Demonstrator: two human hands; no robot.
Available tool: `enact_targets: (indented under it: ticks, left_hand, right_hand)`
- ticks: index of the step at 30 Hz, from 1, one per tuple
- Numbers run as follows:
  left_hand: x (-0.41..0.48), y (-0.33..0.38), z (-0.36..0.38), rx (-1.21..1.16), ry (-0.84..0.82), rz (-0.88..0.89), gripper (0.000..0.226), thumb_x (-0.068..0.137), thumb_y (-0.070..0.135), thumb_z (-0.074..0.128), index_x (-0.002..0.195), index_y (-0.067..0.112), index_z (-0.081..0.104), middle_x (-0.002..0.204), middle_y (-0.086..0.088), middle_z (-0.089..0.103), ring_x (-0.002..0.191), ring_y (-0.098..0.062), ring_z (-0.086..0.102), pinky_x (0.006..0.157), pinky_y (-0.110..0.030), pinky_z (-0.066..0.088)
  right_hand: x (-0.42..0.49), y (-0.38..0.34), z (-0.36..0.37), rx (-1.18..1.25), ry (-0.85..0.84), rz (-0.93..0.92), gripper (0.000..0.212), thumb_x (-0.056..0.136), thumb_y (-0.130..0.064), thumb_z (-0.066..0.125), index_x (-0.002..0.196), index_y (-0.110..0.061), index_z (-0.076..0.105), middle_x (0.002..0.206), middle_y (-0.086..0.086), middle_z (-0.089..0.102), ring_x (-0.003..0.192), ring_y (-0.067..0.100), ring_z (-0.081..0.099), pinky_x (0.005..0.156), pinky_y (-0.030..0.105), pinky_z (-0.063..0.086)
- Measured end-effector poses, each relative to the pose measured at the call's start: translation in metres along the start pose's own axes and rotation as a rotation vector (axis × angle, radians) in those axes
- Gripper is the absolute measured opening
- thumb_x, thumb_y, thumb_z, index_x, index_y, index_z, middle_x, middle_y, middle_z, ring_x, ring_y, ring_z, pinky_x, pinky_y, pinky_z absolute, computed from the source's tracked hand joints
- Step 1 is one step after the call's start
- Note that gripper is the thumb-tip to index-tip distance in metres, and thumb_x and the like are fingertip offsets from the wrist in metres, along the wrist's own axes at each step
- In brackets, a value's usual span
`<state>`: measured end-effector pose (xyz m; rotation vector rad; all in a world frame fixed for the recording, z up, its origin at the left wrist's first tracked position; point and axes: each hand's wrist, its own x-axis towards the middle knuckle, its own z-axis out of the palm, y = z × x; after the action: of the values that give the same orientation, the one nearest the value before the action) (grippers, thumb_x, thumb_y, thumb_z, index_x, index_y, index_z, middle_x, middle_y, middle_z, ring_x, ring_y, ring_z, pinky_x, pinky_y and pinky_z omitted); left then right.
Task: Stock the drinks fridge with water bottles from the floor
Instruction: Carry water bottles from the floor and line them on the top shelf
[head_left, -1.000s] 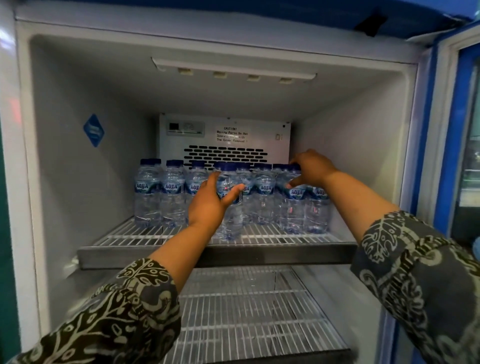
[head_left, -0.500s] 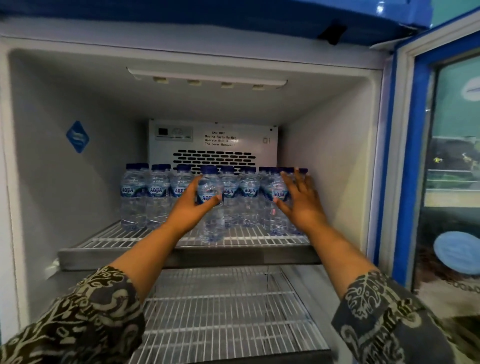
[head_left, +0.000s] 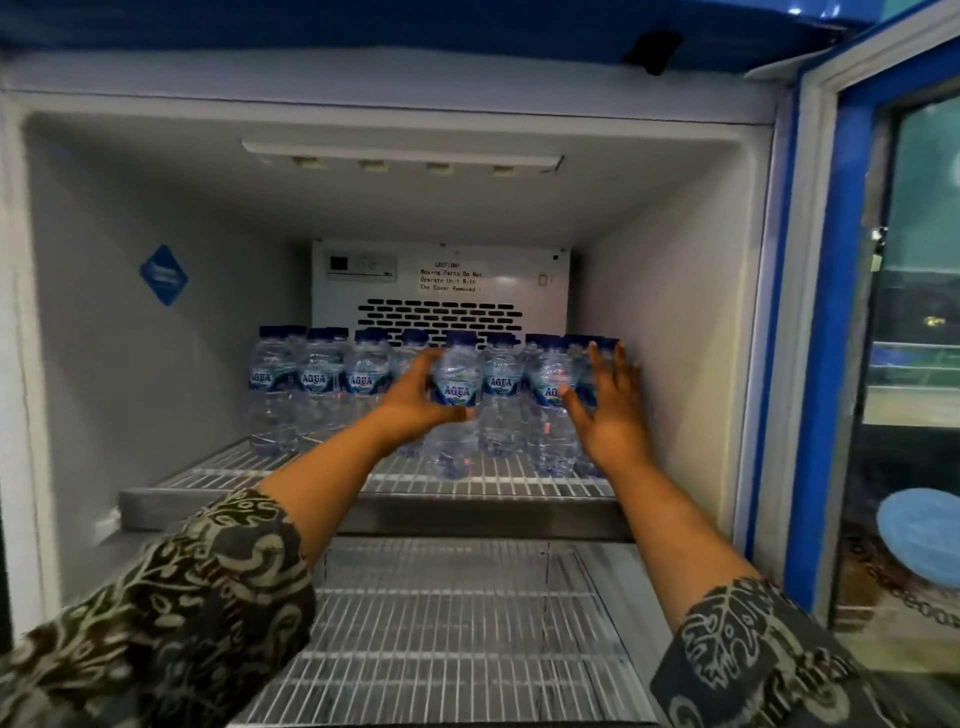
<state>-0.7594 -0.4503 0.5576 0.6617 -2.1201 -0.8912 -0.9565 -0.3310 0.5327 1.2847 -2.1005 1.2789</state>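
Now the left grip (head_left: 415, 402) curls round a water bottle (head_left: 458, 387) on the top shelf (head_left: 467, 514); right grip (head_left: 609, 413) spread flat beside the row (head_left: 318, 379).

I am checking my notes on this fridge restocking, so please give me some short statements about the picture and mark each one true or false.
1. The left hand grips a bottle. True.
2. The right hand holds a bottle too. False: its fingers are straight and hold nothing.
3. All the bottles stand on the lower shelf. False: the row of bottles stands on the upper shelf.
4. A blue sticker is on the left inner wall of the fridge. True.
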Motion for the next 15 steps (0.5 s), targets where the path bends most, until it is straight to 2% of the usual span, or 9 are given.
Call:
enact_targets:
  ticks: [3, 5, 8, 11, 15]
  left_hand:
    - [0.009, 0.011, 0.02, -0.001, -0.009, 0.009, 0.089, 0.078, 0.017, 0.075, 0.147, 0.024, 0.019, 0.141, -0.012, 0.039, 0.122, -0.035, 0.048, 0.1, -0.045, 0.045]
    - [0.013, 0.016, 0.034, -0.044, 0.0, 0.029, 0.089, 0.077, 0.013, 0.075, 0.147, 0.023, 0.02, 0.144, -0.011, 0.038, 0.126, -0.031, 0.044, 0.103, -0.039, 0.043]
    - [0.017, 0.019, 0.05, -0.135, 0.038, 0.034, 0.088, 0.077, 0.002, 0.072, 0.147, 0.021, 0.022, 0.14, -0.015, 0.042, 0.123, -0.029, 0.046, 0.094, -0.029, 0.041]
    - [0.02, 0.017, 0.056, -0.18, 0.059, 0.021, 0.083, 0.078, -0.001, 0.071, 0.143, 0.02, 0.025, 0.134, -0.02, 0.045, 0.113, -0.029, 0.051, 0.091, -0.031, 0.045]
    - [0.021, 0.017, 0.06, -0.21, 0.031, -0.001, 0.079, 0.079, 0.0, 0.07, 0.141, 0.02, 0.024, 0.132, -0.02, 0.049, 0.112, -0.03, 0.054, 0.092, -0.039, 0.047]
  right_hand:
    - [0.001, 0.002, -0.001, 0.065, -0.01, 0.007, 0.067, 0.094, -0.041, 0.047, 0.15, -0.029, 0.011, 0.16, -0.004, -0.004, 0.147, 0.024, -0.005, 0.118, 0.038, 0.007]
    - [0.001, 0.003, -0.001, 0.09, -0.008, 0.008, 0.067, 0.094, -0.04, 0.048, 0.15, -0.027, 0.012, 0.16, -0.003, -0.003, 0.147, 0.023, -0.004, 0.118, 0.037, 0.007]
    - [0.001, 0.003, -0.001, 0.086, -0.003, -0.005, 0.067, 0.095, -0.039, 0.047, 0.15, -0.026, 0.013, 0.16, -0.002, -0.002, 0.147, 0.023, -0.004, 0.118, 0.036, 0.006]
    - [0.001, 0.004, -0.001, 0.079, -0.013, -0.011, 0.066, 0.095, -0.039, 0.046, 0.15, -0.025, 0.012, 0.16, -0.001, -0.004, 0.147, 0.024, -0.005, 0.118, 0.036, 0.006]
    - [0.002, 0.004, 0.001, 0.066, -0.02, -0.004, 0.066, 0.095, -0.038, 0.046, 0.15, -0.025, 0.011, 0.16, -0.002, -0.006, 0.147, 0.025, -0.006, 0.118, 0.036, 0.007]
